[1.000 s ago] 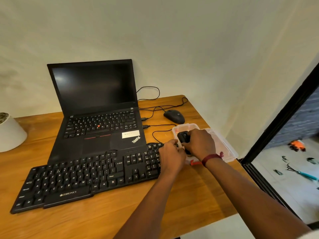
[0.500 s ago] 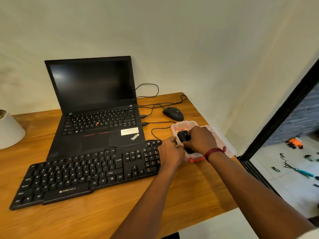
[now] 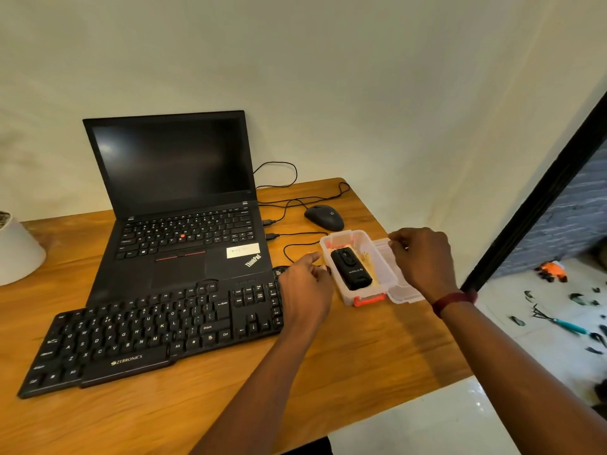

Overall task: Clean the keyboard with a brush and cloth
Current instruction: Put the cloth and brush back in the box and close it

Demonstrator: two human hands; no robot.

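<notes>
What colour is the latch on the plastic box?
Orange-red, the latch on the plastic box's near end, seen in the head view.

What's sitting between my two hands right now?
In the head view, the open clear plastic box sits between the left hand and right hand, holding a black gadget. The right hand is over the flipped-open lid.

This looks like a home work corner: a wooden worktop (image 3: 361,372) against a plain wall carries a laptop (image 3: 184,205), a keyboard (image 3: 147,326) and a mouse (image 3: 324,217); toys (image 3: 553,270) lie on the tiled floor (image 3: 542,323) beside it.
</notes>
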